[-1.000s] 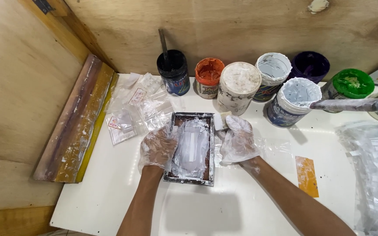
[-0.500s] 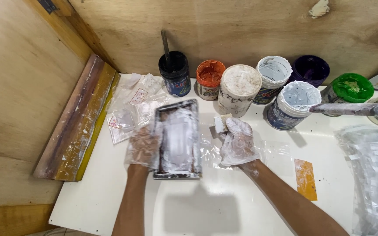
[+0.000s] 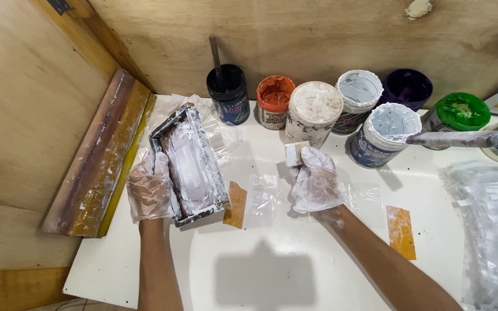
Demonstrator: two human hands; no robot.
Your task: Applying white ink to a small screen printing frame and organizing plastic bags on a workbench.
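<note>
- We see our left hand [image 3: 150,187], in a thin clear glove, closed around the left edge of a small framed screen [image 3: 190,164] smeared with white paint; the screen lies tilted on the left part of the white worktop [image 3: 272,270].
- Our right hand [image 3: 315,179], gloved the same way, is curled around a small pale block [image 3: 295,153], which pokes out above the fingers.
- Between the 2 hands lie a small clear plastic bag [image 3: 262,194] and an orange-brown strip [image 3: 237,205] that touches the screen's lower right corner.
- Another clear bag [image 3: 364,194] sits just right of the right hand, and a second orange-brown strip [image 3: 401,231] lies farther right.
- Crumpled clear bags [image 3: 217,129] lie under and behind the screen.
- Along the back wall we count 7 paint pots: a black pot [image 3: 229,99] with a stick standing in it, an orange pot [image 3: 275,101], a cream-topped pot [image 3: 314,112], a white pot [image 3: 357,99], a purple pot [image 3: 406,88], a pale blue-white pot [image 3: 386,133] and a green pot [image 3: 456,113].
- A paint-coated stick [image 3: 453,139] rests across the pale blue-white pot.
- A long wooden squeegee [image 3: 102,155] leans at the worktop's left edge.
- A heap of clear plastic bags [image 3: 491,219] fills the right side.
</note>
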